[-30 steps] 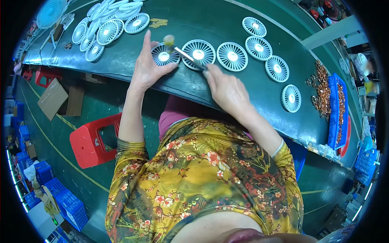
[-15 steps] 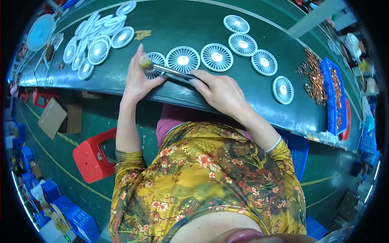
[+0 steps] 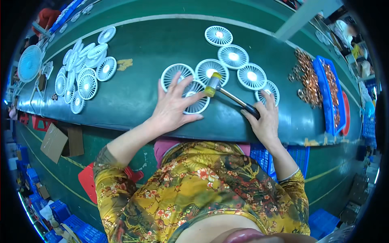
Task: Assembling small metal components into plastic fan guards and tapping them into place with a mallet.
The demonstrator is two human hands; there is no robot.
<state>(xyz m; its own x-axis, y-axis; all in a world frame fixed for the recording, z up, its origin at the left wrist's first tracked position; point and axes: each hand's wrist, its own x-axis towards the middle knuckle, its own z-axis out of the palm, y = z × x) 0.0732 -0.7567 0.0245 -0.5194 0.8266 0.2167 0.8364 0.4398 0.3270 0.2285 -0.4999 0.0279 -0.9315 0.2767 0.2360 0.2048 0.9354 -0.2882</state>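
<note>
My left hand (image 3: 173,104) has its fingers spread over two white, round slatted discs. Its index and thumb lie around the nearer disc (image 3: 196,103), and its other fingertips reach over the farther disc (image 3: 170,75). My right hand (image 3: 265,121) is closed round the dark grip of a hammer (image 3: 229,95). The hammer's yellow-ended head is just right of my left index finger, over the edges of the nearer disc and another slatted disc (image 3: 206,67). Right fingertips extend over the edge of a further disc (image 3: 272,89).
More slatted discs (image 3: 233,56) lie beyond my hands. A pile of them (image 3: 87,85) is at left. Copper-coloured pieces (image 3: 310,79) lie heaped at right beside a blue tray (image 3: 341,113) holding more. A red stool (image 3: 87,182) stands below the green table (image 3: 150,44).
My hands have moved apart, and the hammer's head has swung right, away from the left palm. The leftmost disc of the row has come nearer and to the right. The view has shifted.
</note>
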